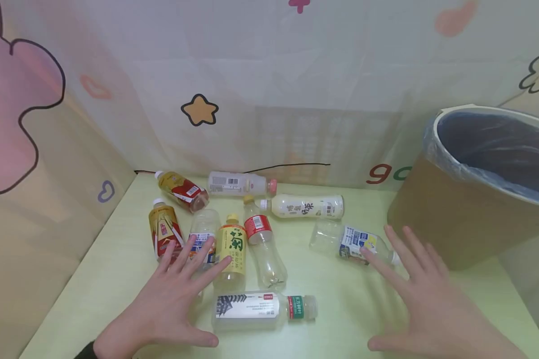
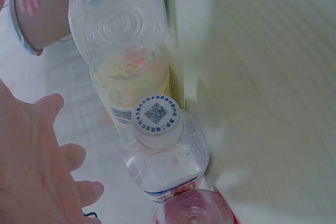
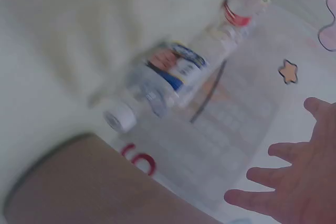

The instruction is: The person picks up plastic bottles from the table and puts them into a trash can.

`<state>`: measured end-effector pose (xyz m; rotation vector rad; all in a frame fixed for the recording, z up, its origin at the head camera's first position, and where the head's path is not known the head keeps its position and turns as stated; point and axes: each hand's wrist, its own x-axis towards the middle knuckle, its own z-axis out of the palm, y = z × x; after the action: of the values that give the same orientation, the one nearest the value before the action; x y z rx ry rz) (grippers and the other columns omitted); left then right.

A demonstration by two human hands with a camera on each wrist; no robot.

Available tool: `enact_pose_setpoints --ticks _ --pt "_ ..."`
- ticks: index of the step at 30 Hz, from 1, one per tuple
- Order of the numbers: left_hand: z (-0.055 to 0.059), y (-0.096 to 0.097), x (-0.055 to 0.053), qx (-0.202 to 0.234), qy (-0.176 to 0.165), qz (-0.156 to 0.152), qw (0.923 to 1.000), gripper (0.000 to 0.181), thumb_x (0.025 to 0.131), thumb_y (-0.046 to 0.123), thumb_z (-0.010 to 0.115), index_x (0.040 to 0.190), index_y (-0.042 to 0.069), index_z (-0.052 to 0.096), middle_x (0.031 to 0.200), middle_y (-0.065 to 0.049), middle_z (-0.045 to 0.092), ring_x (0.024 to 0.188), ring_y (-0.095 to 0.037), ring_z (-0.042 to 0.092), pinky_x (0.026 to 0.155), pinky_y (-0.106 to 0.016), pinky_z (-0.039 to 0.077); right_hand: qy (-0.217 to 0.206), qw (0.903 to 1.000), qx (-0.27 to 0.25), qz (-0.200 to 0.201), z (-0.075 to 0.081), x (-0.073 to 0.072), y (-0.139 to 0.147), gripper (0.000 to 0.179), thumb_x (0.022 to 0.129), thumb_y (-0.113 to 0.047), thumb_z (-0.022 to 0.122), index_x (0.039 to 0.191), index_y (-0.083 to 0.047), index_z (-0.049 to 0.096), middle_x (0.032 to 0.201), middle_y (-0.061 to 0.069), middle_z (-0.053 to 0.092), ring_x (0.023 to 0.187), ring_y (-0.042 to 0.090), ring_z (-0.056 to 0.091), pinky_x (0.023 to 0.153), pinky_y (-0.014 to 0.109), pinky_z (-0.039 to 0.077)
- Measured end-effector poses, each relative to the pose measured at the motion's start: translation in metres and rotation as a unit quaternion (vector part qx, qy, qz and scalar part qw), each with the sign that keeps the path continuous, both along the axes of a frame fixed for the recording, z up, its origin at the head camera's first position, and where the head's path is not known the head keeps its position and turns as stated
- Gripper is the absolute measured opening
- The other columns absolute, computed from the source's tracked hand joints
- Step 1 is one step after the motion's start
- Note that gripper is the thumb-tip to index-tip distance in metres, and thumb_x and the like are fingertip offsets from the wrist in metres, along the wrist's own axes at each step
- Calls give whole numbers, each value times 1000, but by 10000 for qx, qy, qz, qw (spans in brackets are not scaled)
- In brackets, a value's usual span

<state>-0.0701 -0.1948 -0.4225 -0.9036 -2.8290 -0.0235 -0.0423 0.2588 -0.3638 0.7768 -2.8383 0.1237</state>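
Note:
My left hand is spread with straight fingers and holds nothing. It hovers over the left group of bottles, its fingertips overlapping a clear bottle with a blue-and-white label and a yellow-labelled tea bottle in the head view. Below these lies a bottle with a white label and green neck band. My right hand, likewise spread and holding nothing, is nearest a clear bottle with a blue-and-white label lying on its side. In the right wrist view that bottle's white cap points toward the bin.
A bin with a plastic liner stands at the right. Two red-and-gold bottles lie far left. A red-labelled clear bottle, a milk tea bottle and a pink-capped bottle lie toward the printed curtain.

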Motion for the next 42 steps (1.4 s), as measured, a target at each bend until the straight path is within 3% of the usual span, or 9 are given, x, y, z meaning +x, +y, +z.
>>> enact_pose_setpoints --ticks 8,12,17,24,27,30,33,38,42 --pt "1 0 1 -1 -60 27 10000 124 45 100 40 151 41 15 161 -3 1 142 -34 -5 110 -68 5 797 9967 -136 -69 67 -23 3 120 46 -86 63 146 -24 39 160 11 12 141 35 9 88 74 32" --pt "2 1 2 -7 -106 -2 9999 124 46 99 40 152 39 14 161 -4 0 142 -34 -7 110 -68 4 1474 9882 -367 197 90 -38 13 100 60 -78 64 136 -13 52 153 16 30 137 38 23 91 73 32" --pt "0 1 4 -34 -103 36 9999 125 46 100 39 152 39 13 161 -3 -1 142 -34 -7 110 -68 4 2445 9654 -828 367 114 -63 29 68 81 -62 54 119 -6 63 129 23 56 124 41 42 89 68 36" --pt "1 2 3 -110 -200 98 9997 123 47 99 39 152 41 10 161 -1 -5 142 -35 -5 110 -68 3 3006 9448 -1129 -654 137 -98 57 46 88 -36 54 109 3 65 101 29 63 103 46 51 85 61 38" --pt "2 3 4 -105 -207 66 9997 122 49 98 39 152 40 10 161 -2 -5 142 -34 -5 110 -68 4 2637 9495 -1104 -1293 138 -106 69 39 93 -27 48 108 7 63 100 31 60 101 48 49 87 60 37" --pt "2 3 4 -62 -123 49 9999 121 50 98 40 152 40 11 161 -2 -3 142 -33 -5 111 -67 5 1569 9582 -1044 -2150 135 -110 78 45 97 -30 42 116 8 57 114 36 51 110 51 40 93 63 30" --pt "2 2 4 -101 -102 36 9999 120 51 97 40 152 39 12 161 -3 -4 142 -33 -6 111 -67 5 541 9578 -785 -2711 130 -112 86 56 98 -39 36 124 9 49 125 40 42 117 56 31 94 69 24" --pt "1 -1 3 -191 -146 36 9997 112 60 94 38 153 37 10 161 -4 -5 142 -33 -7 110 -68 6 -21 9619 -509 -2687 123 -116 91 65 100 -46 28 126 11 47 126 43 39 117 58 29 92 73 23" --pt "0 -3 1 -151 -76 78 9998 105 67 90 38 153 37 10 161 -3 -4 142 -32 -6 111 -67 5 -254 9646 -388 -2597 121 -114 87 69 99 -52 25 125 7 51 119 38 49 108 56 40 81 71 31"
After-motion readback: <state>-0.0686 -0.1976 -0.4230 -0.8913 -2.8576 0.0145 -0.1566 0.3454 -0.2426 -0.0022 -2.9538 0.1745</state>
